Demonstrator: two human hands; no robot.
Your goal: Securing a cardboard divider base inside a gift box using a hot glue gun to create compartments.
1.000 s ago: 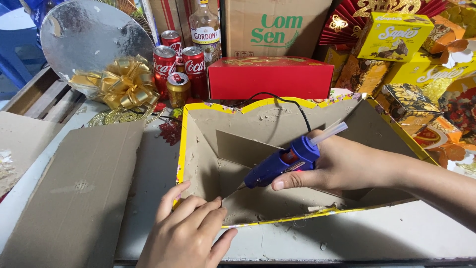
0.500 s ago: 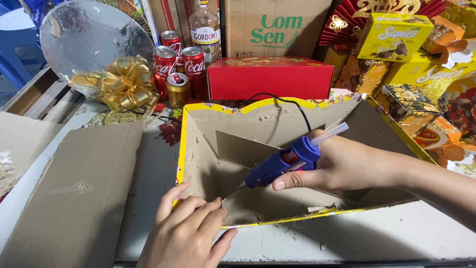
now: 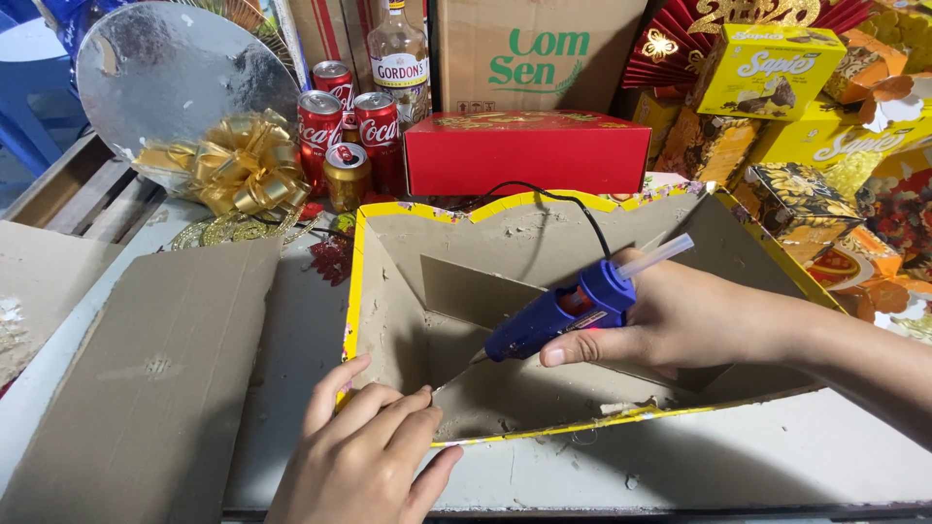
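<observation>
Now, right hand [image 3: 694, 320]: gripping blue glue gun [image 3: 558, 315], nozzle slanting down-left.
Left hand [image 3: 364, 451]: fingers curled, pressing cardboard box [image 3: 388, 320] front corner.
Relation: nozzle tip just above left fingertips, inside box.
</observation>
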